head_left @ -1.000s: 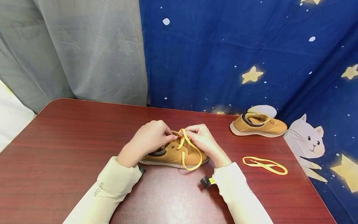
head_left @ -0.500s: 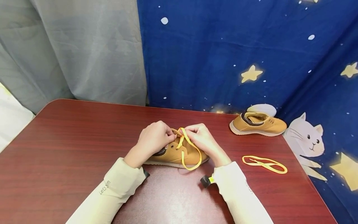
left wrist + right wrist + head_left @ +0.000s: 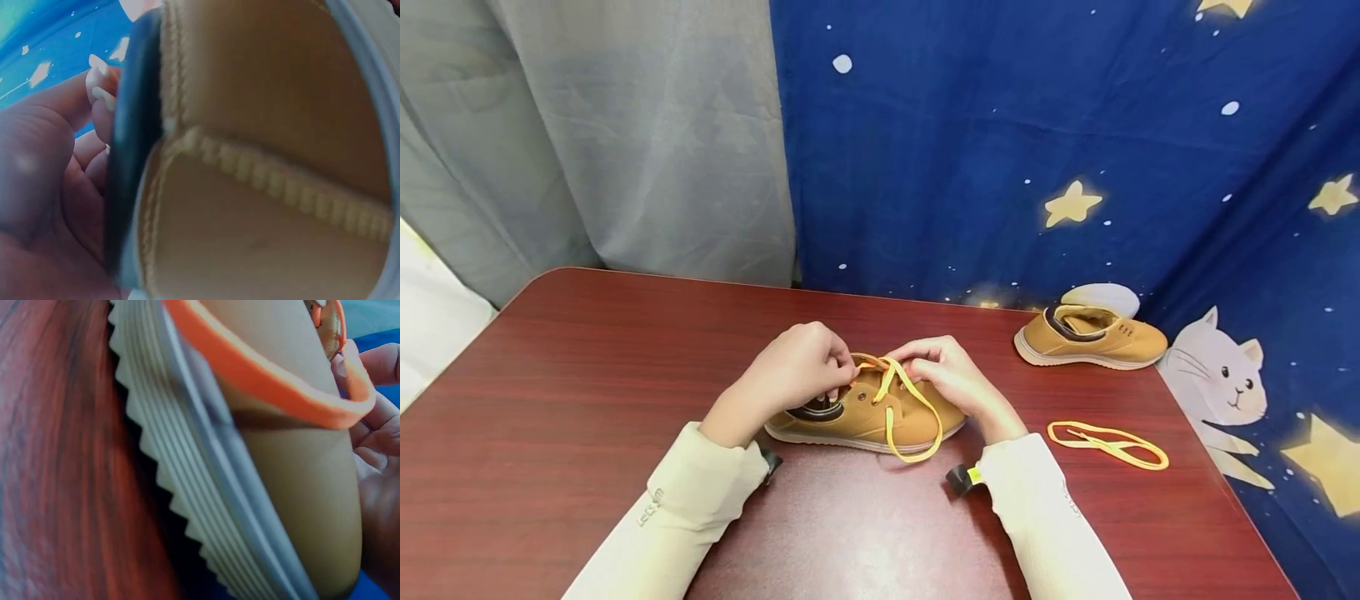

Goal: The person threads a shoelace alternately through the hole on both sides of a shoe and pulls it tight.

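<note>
A tan shoe [image 3: 857,421] lies on the table with its toe to the right, and a yellow shoelace [image 3: 934,417] loops down its near side. My left hand [image 3: 793,371] is above the shoe's opening and pinches part of the lace near the tongue. In the left wrist view, its fingers [image 3: 103,94] show past the dark collar [image 3: 131,144]; their tips are partly hidden. My right hand [image 3: 951,375] holds the far side of the shoe by the eyelets. In the right wrist view the lace, looking orange [image 3: 269,387], passes in front of these fingers.
A second tan shoe [image 3: 1090,337], with no lace visible in its eyelets, stands at the back right. A folded yellow shoelace [image 3: 1108,444] lies on the red-brown table [image 3: 587,375] to the right. Grey and blue starry curtains [image 3: 925,150] hang behind the table.
My left hand first shifts slightly right, then draws back left, pulling lace toward the heel. The right hand's fingers have spread a little. The shoe has shifted slightly.
</note>
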Tool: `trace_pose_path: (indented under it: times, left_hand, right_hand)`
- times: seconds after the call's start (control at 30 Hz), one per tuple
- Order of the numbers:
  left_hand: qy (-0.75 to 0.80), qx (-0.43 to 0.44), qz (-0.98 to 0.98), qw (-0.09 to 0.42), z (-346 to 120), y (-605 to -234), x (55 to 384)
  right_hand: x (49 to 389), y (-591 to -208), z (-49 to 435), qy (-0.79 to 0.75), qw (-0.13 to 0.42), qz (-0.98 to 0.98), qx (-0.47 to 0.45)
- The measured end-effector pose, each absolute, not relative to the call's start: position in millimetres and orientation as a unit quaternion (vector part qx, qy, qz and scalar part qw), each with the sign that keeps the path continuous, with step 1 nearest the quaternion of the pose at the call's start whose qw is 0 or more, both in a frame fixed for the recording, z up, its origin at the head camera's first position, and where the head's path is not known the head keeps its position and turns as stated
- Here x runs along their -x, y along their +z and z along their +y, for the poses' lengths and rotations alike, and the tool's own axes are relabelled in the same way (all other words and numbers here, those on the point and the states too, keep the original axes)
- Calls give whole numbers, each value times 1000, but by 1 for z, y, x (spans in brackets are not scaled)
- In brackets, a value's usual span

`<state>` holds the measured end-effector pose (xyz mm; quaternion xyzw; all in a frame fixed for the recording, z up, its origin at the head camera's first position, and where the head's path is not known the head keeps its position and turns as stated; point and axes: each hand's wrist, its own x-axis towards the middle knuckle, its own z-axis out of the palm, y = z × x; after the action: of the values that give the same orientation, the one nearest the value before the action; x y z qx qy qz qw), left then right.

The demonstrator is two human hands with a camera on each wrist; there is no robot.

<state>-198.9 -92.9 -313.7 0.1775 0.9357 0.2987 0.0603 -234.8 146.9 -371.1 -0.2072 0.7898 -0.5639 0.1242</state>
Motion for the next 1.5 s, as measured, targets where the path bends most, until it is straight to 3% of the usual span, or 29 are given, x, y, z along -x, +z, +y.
trace_pose_path:
  times: [0.43,0.7,1.0,1.5]
  left_hand:
    - [250,-170,953,29,-122,-302,174]
    - [235,-170,957,-19,-142,-297,155]
    - [237,-167,957,-17,-159,-298,139]
    - [219,-152,963,-32,-186,-310,114]
  right_hand:
    - [234,-376,144,-630,151,738,191]
    - [234,-375,149,-596,140,754,238]
    - [237,-377,152,-575,131,759,275]
    - [238,-378,151,-631,163,706,277]
